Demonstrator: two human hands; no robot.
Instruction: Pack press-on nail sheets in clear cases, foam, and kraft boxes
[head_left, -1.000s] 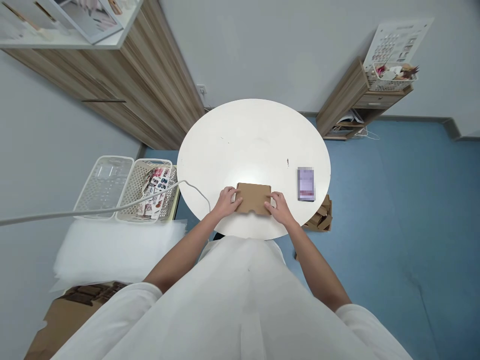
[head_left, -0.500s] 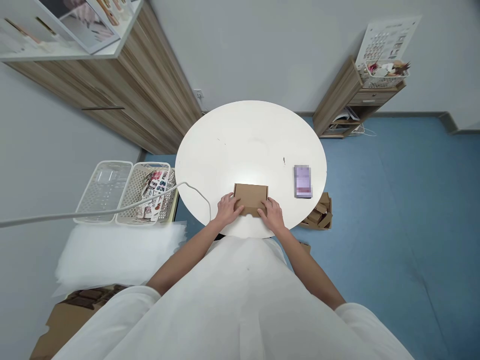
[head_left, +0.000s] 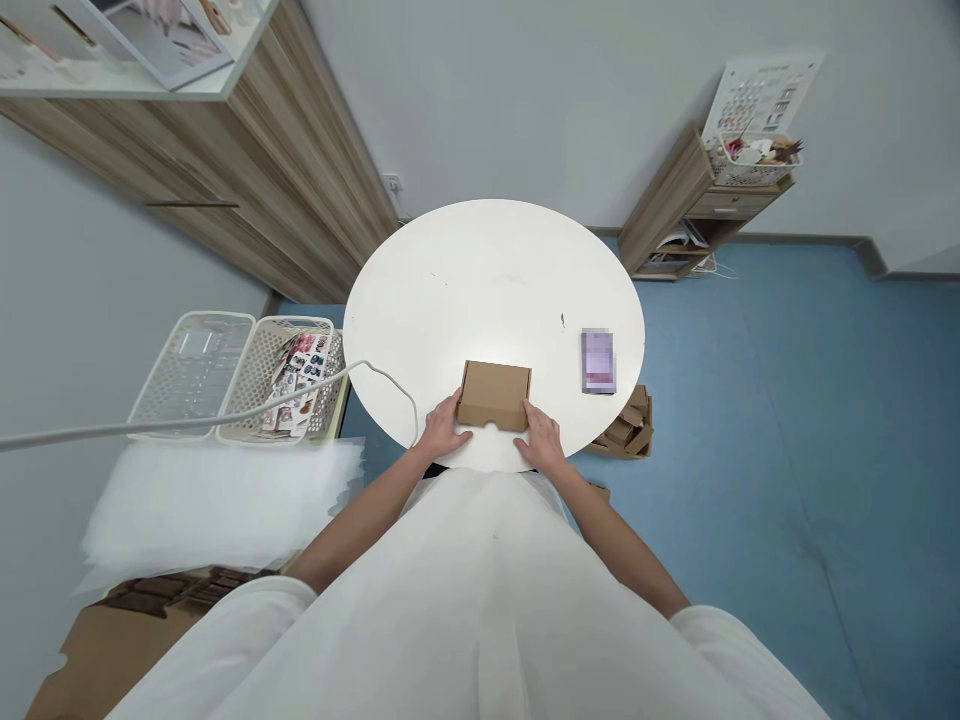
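Observation:
A small brown cardboard box (head_left: pixel 496 382) with its lid down lies near the front edge of the round white table (head_left: pixel 480 270). A half-round notch shows in the middle of its front side. My left hand (head_left: pixel 441 432) holds the box's left side with its fingers, the thumb out in front. At the right side my right hand (head_left: pixel 541 438) does the same, fingertips against the front right corner and thumb toward me. Both palms rest low by the table edge. The far sides of the box are hidden.
A purple pixelated pack (head_left: pixel 598 361) lies on the table's right. A white cable (head_left: pixel 375 370) crosses the left edge. Beyond are baskets (head_left: pixel 281 385) of printed sheets, white foam sheets (head_left: pixel 225 505), a carton of cardboard pieces (head_left: pixel 630 428) and a cabinet (head_left: pixel 315 170).
My thumbs have come off the box's front flap, and my hands have drawn apart to its sides. More of the front face shows now. The whole view has shifted slightly.

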